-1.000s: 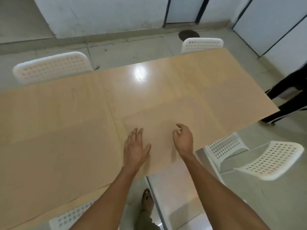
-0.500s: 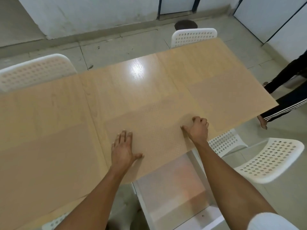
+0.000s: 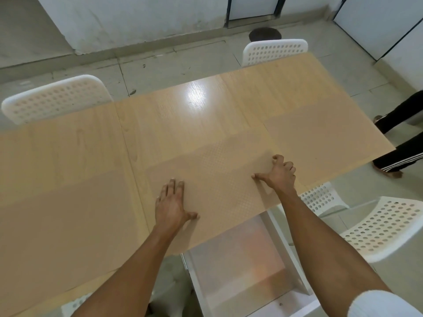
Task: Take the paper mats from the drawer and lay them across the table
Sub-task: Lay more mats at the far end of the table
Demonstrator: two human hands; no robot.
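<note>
A tan paper mat (image 3: 215,177) with a fine dotted texture lies flat on the light wooden table (image 3: 183,115), at its near edge. My left hand (image 3: 170,204) rests flat on the mat's left part, fingers spread. My right hand (image 3: 280,173) presses on the mat's right edge, fingers curled and thumb out. Two more mats lie on the table: one on the left (image 3: 64,216), one on the right (image 3: 320,143). Below the table edge the white drawer (image 3: 242,266) stands pulled out; I see no mats in it.
White perforated chairs stand at the far left (image 3: 55,99), far right (image 3: 274,51) and near right (image 3: 386,227). A person's legs in dark striped trousers (image 3: 402,154) stand beyond the table's right end. A dark round floor drain (image 3: 265,34) lies by the back wall.
My hands have spread apart on the middle mat: the left slid left, the right slid to the mat's right edge. The view shifted, showing the pulled-out drawer.
</note>
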